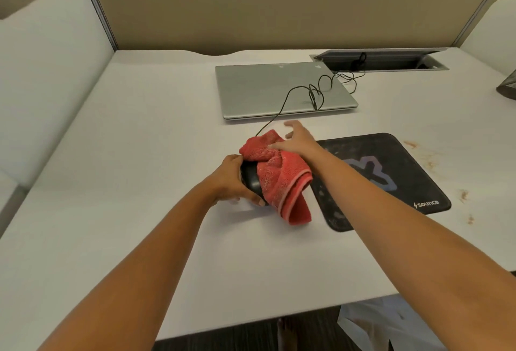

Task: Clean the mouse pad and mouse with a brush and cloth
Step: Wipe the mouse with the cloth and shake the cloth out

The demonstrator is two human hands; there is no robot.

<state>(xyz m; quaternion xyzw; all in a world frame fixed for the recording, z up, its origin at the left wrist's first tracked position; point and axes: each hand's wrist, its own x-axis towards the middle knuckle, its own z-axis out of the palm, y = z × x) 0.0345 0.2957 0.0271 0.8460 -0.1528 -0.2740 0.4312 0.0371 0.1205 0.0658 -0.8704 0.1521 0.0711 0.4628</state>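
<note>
1. 2 hands at work: my left hand (231,180) clasps the black mouse (251,180), just left of the mouse pad (391,177). My right hand (296,141), fingers spread flat, presses the red cloth (282,180) over the mouse.
2. To wipe well, I judge I should hold the mouse steady, rub the cloth over its top and sides, and avoid tugging the cable (282,105).
3. The cloth hides most of the mouse, and I see no brush.

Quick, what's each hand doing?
Left hand: grips the black computer mouse.
Right hand: open, pressing the red terry cloth.
</note>
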